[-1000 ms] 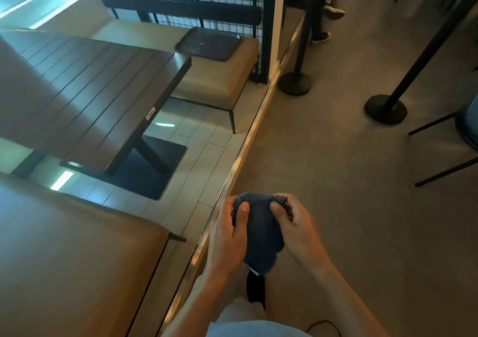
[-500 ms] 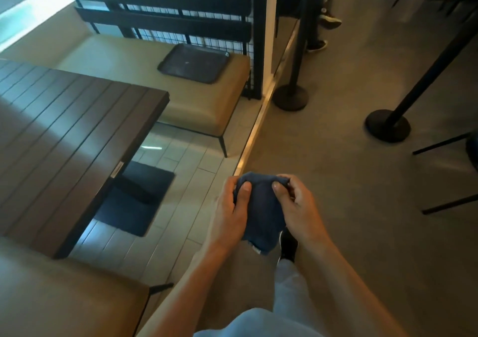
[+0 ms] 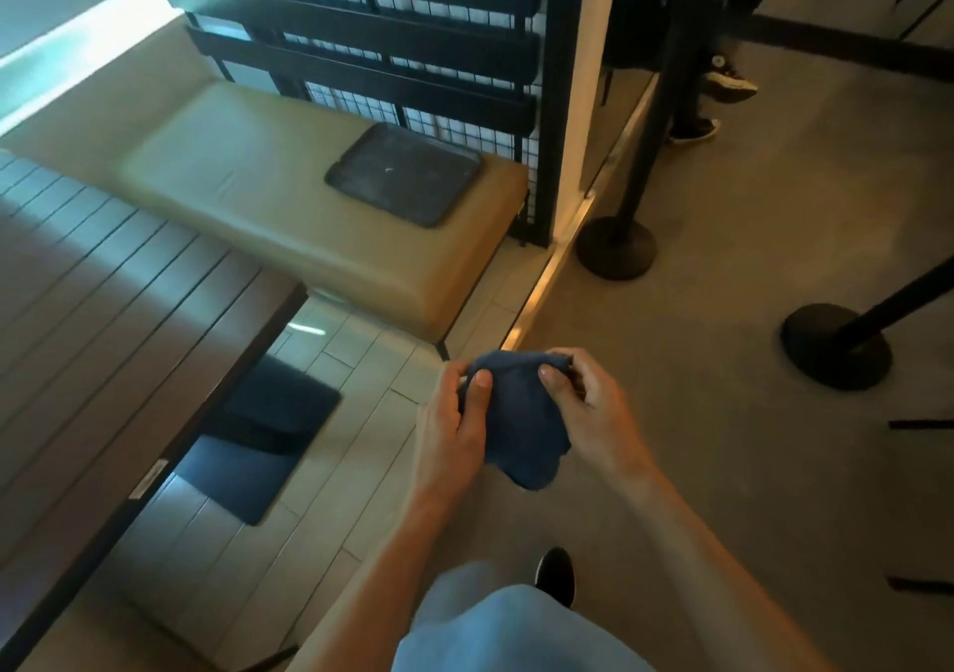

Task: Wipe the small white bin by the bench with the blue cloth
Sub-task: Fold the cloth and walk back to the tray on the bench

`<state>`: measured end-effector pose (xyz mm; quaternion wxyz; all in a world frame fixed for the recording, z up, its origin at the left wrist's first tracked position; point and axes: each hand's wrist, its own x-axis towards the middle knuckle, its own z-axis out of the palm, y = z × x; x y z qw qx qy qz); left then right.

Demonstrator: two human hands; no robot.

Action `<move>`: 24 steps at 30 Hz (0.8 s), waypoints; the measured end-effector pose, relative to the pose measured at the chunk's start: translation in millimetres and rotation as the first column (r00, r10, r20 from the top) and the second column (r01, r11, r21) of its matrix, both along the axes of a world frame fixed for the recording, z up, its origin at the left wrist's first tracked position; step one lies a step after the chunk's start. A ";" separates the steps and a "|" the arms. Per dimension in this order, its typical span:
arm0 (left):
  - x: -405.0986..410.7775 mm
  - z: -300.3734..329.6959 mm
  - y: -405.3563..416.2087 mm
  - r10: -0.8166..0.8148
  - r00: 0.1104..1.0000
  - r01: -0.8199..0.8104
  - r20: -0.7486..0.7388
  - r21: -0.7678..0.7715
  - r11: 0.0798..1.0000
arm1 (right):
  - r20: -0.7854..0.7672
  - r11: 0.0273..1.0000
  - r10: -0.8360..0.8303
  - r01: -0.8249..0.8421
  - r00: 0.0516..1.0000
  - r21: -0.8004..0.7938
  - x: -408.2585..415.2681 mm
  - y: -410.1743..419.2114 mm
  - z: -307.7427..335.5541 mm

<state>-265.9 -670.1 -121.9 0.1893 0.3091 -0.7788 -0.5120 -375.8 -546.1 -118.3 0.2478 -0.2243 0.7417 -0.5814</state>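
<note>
Over grey floor [image 3: 722, 362], both hands (thumbs up) pinch cloth [image 3: 516, 423].

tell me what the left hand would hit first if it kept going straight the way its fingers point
The left hand grips the blue cloth, its fingers pointing up-frame toward the tan bench. Going on, it would probably meet the bench's near corner first, though depth is unclear and it might pass over the floor instead.

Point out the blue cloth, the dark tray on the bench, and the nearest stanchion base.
blue cloth [image 3: 516, 423]: head view, middle of the bunched fabric.
dark tray [image 3: 405, 174]: head view, centre of its flat surface.
stanchion base [image 3: 836, 347]: head view, top of the round foot.
</note>
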 end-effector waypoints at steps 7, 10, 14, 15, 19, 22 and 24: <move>-95.0 -14.4 -42.6 0.063 0.998 -0.064 0.019 0.059 0.996 | 0.015 0.998 0.046 -0.047 0.999 0.035 -102.7 -48.1 -13.5; -136.6 -22.8 -70.7 0.083 0.996 -0.085 0.024 0.069 0.994 | 0.024 0.996 0.079 -0.080 0.997 0.042 -148.3 -78.9 -19.7; -187.6 -31.0 -112.7 0.094 0.995 -0.095 0.017 0.098 0.991 | 0.034 0.991 0.115 -0.117 0.993 0.059 -204.7 -121.8 -27.8; -204.7 -31.8 -126.6 0.105 0.994 -0.105 0.010 0.111 0.988 | 0.036 0.990 0.126 -0.128 0.991 0.065 -223.2 -136.7 -28.9; -256.5 -25.1 -168.8 0.103 0.995 -0.103 0.010 0.089 0.991 | 0.033 0.987 0.141 -0.143 0.989 0.071 -277.5 -182.6 -27.9; -292.5 -23.3 -205.9 0.121 0.993 -0.122 0.011 0.060 0.991 | 0.053 0.983 0.166 -0.169 0.985 0.067 -316.9 -220.6 -29.4; -313.0 -23.9 -227.4 0.149 0.989 -0.149 0.002 0.042 0.988 | 0.045 0.978 0.193 -0.196 0.980 0.070 -340.3 -244.6 -31.6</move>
